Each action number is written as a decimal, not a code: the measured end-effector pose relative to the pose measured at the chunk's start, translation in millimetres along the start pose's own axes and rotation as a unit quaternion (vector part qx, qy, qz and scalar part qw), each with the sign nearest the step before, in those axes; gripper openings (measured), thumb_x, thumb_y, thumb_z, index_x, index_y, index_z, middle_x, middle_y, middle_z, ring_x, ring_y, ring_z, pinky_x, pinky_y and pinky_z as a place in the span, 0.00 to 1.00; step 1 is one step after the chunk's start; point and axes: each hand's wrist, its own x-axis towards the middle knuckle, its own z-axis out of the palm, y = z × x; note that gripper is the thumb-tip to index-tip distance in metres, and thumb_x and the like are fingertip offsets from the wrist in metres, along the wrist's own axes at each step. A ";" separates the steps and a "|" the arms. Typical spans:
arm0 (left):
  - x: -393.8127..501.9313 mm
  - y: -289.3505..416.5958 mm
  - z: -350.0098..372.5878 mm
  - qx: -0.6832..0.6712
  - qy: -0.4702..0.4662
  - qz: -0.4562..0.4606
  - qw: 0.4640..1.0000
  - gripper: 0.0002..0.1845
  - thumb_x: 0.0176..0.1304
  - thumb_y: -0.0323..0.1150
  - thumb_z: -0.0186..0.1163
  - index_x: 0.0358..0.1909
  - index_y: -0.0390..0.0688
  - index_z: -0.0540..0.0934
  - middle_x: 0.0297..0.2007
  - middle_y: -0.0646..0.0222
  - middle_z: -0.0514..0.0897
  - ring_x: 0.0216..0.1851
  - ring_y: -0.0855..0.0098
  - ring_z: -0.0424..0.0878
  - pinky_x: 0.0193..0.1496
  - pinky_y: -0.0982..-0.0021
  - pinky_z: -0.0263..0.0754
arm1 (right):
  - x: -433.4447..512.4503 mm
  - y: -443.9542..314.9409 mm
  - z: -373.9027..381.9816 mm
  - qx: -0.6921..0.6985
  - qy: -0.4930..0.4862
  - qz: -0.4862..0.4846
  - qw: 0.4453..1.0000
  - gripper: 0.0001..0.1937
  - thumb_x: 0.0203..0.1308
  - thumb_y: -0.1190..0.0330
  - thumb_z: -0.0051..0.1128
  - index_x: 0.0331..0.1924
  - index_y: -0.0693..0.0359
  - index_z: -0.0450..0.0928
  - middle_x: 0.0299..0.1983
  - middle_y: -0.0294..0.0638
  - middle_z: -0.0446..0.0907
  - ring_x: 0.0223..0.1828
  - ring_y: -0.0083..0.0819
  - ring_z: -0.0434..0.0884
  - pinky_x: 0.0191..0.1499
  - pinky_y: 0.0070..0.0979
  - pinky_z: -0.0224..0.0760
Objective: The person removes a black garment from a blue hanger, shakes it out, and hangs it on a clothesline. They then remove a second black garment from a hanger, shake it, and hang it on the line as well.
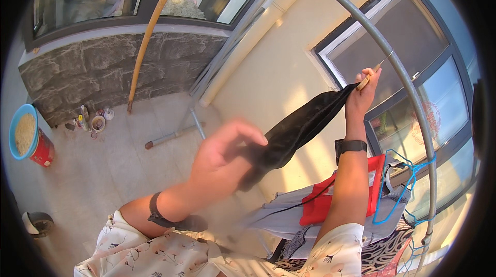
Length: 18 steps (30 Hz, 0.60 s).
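Note:
My right hand (362, 91) is raised beneath a curved-looking metal pipe rail (387, 44). It grips the wooden clothes hanger (364, 82), whose thin metal hook (386, 58) touches or nearly touches the rail. A black cloth garment (306, 126) hangs slantwise from that hanger down to the left. My left hand (228, 153) is blurred, with its fingers bent at the garment's lower part; whether they pinch the cloth is unclear. Black bands circle both wrists.
Grey, red and patterned clothes (317, 207) hang at the lower right, near blue wire hangers (403, 184). A wooden pole (143, 44) leans by the stone-faced wall (77, 67). At the left stand a blue basin (14, 149) on a red bucket (43, 153) and small bottles (83, 120).

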 end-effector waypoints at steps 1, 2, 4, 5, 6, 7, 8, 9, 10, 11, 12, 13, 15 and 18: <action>1.1 2.8 -1.4 -0.006 -0.004 0.002 1.000 0.05 0.65 0.19 0.55 0.41 0.37 0.74 0.42 0.68 0.75 0.42 0.78 0.74 0.47 0.76 0.69 | 5.7 -1.4 9.8 0.011 -0.007 0.003 1.000 0.10 0.65 0.78 0.50 0.48 0.59 0.69 0.58 0.51 0.72 0.68 0.49 0.66 0.65 0.31 0.58; 1.9 4.8 -1.3 -0.012 -0.004 -0.005 1.000 0.06 0.65 0.18 0.54 0.42 0.37 0.74 0.42 0.68 0.75 0.42 0.78 0.74 0.48 0.76 0.69 | 10.8 -2.3 19.3 0.022 -0.015 0.007 1.000 0.10 0.64 0.78 0.51 0.48 0.59 0.69 0.59 0.53 0.71 0.69 0.50 0.65 0.65 0.31 0.58; 4.6 7.4 -1.1 -0.005 -0.002 0.002 1.000 0.10 0.61 0.16 0.52 0.43 0.37 0.74 0.43 0.68 0.75 0.44 0.77 0.74 0.51 0.75 0.69 | 19.1 -4.0 36.4 0.023 -0.031 0.005 0.999 0.11 0.63 0.78 0.52 0.47 0.57 0.69 0.62 0.57 0.69 0.73 0.52 0.59 0.63 0.30 0.60; 6.7 7.8 -0.5 0.009 0.001 0.014 1.000 0.12 0.59 0.14 0.51 0.43 0.37 0.74 0.44 0.67 0.74 0.46 0.76 0.74 0.52 0.75 0.69 | 23.5 -4.9 44.4 0.033 -0.033 -0.004 0.999 0.11 0.63 0.78 0.52 0.47 0.57 0.69 0.62 0.57 0.69 0.73 0.51 0.61 0.63 0.30 0.60; 7.9 9.1 -1.6 0.020 0.004 0.018 1.000 0.14 0.57 0.13 0.50 0.43 0.36 0.74 0.44 0.67 0.74 0.47 0.75 0.74 0.54 0.74 0.68 | 28.6 -6.4 52.4 0.042 -0.036 -0.013 0.998 0.11 0.63 0.78 0.53 0.47 0.57 0.69 0.62 0.57 0.69 0.72 0.50 0.62 0.63 0.29 0.60; 9.4 9.8 -2.6 0.032 0.008 0.023 0.999 0.16 0.55 0.12 0.48 0.44 0.36 0.74 0.44 0.67 0.74 0.48 0.75 0.73 0.55 0.74 0.68 | 30.7 -8.8 58.7 0.056 -0.044 -0.009 0.997 0.12 0.62 0.80 0.50 0.48 0.57 0.69 0.62 0.55 0.70 0.69 0.47 0.65 0.63 0.28 0.60; 10.0 10.8 -4.2 0.041 0.010 0.018 0.999 0.17 0.53 0.12 0.47 0.44 0.36 0.74 0.45 0.66 0.74 0.49 0.74 0.73 0.56 0.73 0.68 | 33.2 -12.4 64.7 0.057 -0.049 -0.010 0.997 0.14 0.61 0.83 0.48 0.49 0.56 0.69 0.62 0.54 0.70 0.67 0.44 0.69 0.62 0.27 0.61; 9.9 11.7 -6.4 0.053 0.010 0.032 0.998 0.18 0.51 0.11 0.46 0.44 0.36 0.74 0.45 0.66 0.74 0.49 0.74 0.73 0.57 0.73 0.67 | 33.8 -16.8 68.7 0.082 -0.051 -0.009 0.995 0.18 0.60 0.85 0.45 0.51 0.56 0.70 0.63 0.52 0.69 0.65 0.42 0.70 0.61 0.26 0.62; 9.8 12.3 -8.7 0.050 0.022 0.025 0.998 0.19 0.50 0.11 0.45 0.44 0.35 0.74 0.45 0.66 0.73 0.50 0.74 0.72 0.57 0.73 0.67 | 34.3 -22.9 72.4 0.092 -0.050 -0.012 0.994 0.21 0.59 0.87 0.43 0.53 0.55 0.70 0.64 0.51 0.68 0.63 0.41 0.72 0.61 0.26 0.64; 9.7 12.6 -11.5 0.049 0.030 0.036 0.998 0.20 0.49 0.11 0.45 0.44 0.35 0.74 0.45 0.66 0.73 0.51 0.74 0.72 0.58 0.73 0.67 | 34.5 -29.6 74.1 0.080 -0.041 -0.010 0.996 0.25 0.58 0.89 0.40 0.55 0.55 0.71 0.66 0.50 0.66 0.62 0.39 0.73 0.60 0.25 0.65; 9.4 12.7 -14.6 0.049 0.035 0.049 0.997 0.20 0.49 0.11 0.45 0.43 0.35 0.74 0.45 0.66 0.73 0.51 0.74 0.72 0.58 0.73 0.67 | 29.7 -37.3 74.6 0.193 -0.065 0.068 0.977 0.36 0.54 0.94 0.33 0.66 0.54 0.65 0.70 0.47 0.59 0.59 0.36 0.76 0.55 0.24 0.72; 9.1 12.5 -17.5 0.049 0.041 0.062 0.996 0.20 0.49 0.10 0.45 0.43 0.35 0.74 0.45 0.66 0.73 0.50 0.74 0.72 0.58 0.73 0.67 | 23.6 -45.6 74.4 0.208 -0.069 0.057 0.974 0.37 0.54 0.93 0.34 0.68 0.54 0.62 0.71 0.48 0.57 0.59 0.36 0.76 0.53 0.24 0.74; 8.1 14.0 -27.1 0.047 0.048 0.097 0.993 0.19 0.50 0.10 0.46 0.43 0.35 0.74 0.44 0.66 0.73 0.49 0.74 0.73 0.57 0.74 0.67 | 10.5 -62.8 72.3 0.251 -0.074 0.069 0.963 0.39 0.56 0.93 0.35 0.73 0.54 0.56 0.73 0.49 0.53 0.58 0.36 0.77 0.49 0.23 0.77; 4.0 16.5 -38.0 0.016 0.087 0.052 0.995 0.16 0.52 0.11 0.48 0.42 0.35 0.74 0.44 0.67 0.73 0.46 0.75 0.74 0.55 0.75 0.68 | -10.0 -83.2 68.4 0.231 -0.082 0.089 0.965 0.39 0.58 0.91 0.36 0.75 0.54 0.50 0.73 0.51 0.53 0.59 0.38 0.77 0.48 0.24 0.79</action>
